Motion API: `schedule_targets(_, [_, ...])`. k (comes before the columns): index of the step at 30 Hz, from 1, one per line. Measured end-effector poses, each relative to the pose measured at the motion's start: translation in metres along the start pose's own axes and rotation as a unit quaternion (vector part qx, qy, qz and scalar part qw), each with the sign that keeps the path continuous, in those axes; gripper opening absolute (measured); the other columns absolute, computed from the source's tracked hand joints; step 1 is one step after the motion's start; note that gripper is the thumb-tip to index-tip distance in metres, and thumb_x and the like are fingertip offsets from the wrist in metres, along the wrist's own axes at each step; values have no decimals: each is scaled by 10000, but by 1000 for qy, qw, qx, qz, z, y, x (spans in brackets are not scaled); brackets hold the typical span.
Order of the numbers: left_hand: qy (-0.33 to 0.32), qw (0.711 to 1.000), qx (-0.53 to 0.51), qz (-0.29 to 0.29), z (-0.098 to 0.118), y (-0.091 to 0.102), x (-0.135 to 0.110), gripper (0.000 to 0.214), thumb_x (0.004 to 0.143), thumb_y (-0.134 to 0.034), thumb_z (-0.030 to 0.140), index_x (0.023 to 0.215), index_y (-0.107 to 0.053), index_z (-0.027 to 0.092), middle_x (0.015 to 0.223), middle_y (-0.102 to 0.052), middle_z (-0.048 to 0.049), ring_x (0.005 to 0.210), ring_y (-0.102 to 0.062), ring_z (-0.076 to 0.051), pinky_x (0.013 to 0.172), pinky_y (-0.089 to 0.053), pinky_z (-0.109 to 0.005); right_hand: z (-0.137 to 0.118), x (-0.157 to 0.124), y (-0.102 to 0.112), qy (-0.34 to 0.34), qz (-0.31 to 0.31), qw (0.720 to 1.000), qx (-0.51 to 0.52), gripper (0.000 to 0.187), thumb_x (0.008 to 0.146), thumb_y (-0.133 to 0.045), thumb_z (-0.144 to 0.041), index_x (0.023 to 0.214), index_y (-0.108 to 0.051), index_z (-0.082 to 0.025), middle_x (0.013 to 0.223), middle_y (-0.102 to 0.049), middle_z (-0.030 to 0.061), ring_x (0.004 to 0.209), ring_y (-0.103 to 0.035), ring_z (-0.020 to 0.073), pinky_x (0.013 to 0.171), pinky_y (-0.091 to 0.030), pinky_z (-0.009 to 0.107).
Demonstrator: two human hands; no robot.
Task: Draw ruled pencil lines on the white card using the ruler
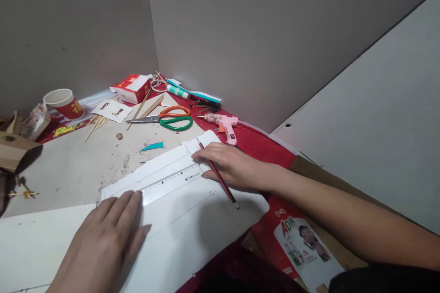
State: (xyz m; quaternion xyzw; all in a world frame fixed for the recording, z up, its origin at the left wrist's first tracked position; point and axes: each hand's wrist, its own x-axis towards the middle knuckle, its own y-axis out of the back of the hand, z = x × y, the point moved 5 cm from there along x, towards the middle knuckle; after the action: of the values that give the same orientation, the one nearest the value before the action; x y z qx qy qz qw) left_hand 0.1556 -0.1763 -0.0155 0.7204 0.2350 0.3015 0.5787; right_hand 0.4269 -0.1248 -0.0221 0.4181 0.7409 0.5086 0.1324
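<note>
A clear plastic ruler (pixel 172 183) lies across a white sheet of card (pixel 178 233) that bears thin pencil lines. My left hand (pixel 103 238) rests on the card with fingers stretched out flat, its fingertips at the ruler's left end. At the ruler's right end is my right hand (pixel 237 165), its thumb and fingers closing about the edge. A red and black pencil (pixel 220 179) is held in that hand, tilted, its sharpened tip pointing away from me. Pencil lines run along both sides of the ruler.
Beyond the card lie scissors (pixel 160 119) with orange and green handles, a pink glue gun (pixel 225 127), a glue stick (pixel 178 91) and a blue scrap (pixel 152 146). A paper cup (pixel 65 103), a red box (pixel 132 89) and cardboard pieces (pixel 17 151) stand farther left. Grey panels (pixel 240 32) rise behind.
</note>
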Motion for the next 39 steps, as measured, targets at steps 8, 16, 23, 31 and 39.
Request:
schedule_targets(8, [162,960,-194,-120,-25,3,16,152,880,-552,364,911,-590,221,873,-675,-58,783,-634,-231,681,-519,-372,-2,-4,0,4,19,1000,-10,344,935,-601,-259,1256,-589,-139,1061,-672,167,970,-611,267,824,-529,436])
schedule_targets(16, [199,811,-519,-184,-17,20,26,245,895,-572,371,715,-548,206,685,-488,33,667,-448,-129,609,-397,-238,-40,-9,38,69,153,986,-21,334,959,-583,-326,1246,-588,-154,954,-663,127,871,-596,237,768,-511,378])
schedule_targets(23, [222,754,-600,-147,-23,43,50,236,822,-711,440,888,-749,217,652,-588,23,607,-485,-111,556,-382,-217,-62,16,18,-8,-105,979,174,206,926,-597,-279,1005,-713,-129,833,-712,88,749,-630,186,699,-483,324])
schedule_targets(31, [315,650,-691,37,-38,28,71,493,710,-844,393,1097,-606,199,643,-618,65,557,-491,-71,553,-398,-170,-61,9,-22,-249,-112,776,569,253,774,-734,-337,908,-623,-153,756,-716,25,511,-595,73,417,-422,152])
schedule_targets(39, [292,666,-686,9,-8,14,82,353,781,-735,497,919,-643,186,784,-699,-12,703,-618,-110,689,-491,-218,-66,14,-29,-268,-31,745,610,333,701,-787,-387,810,-554,-175,712,-707,15,541,-651,114,438,-487,186])
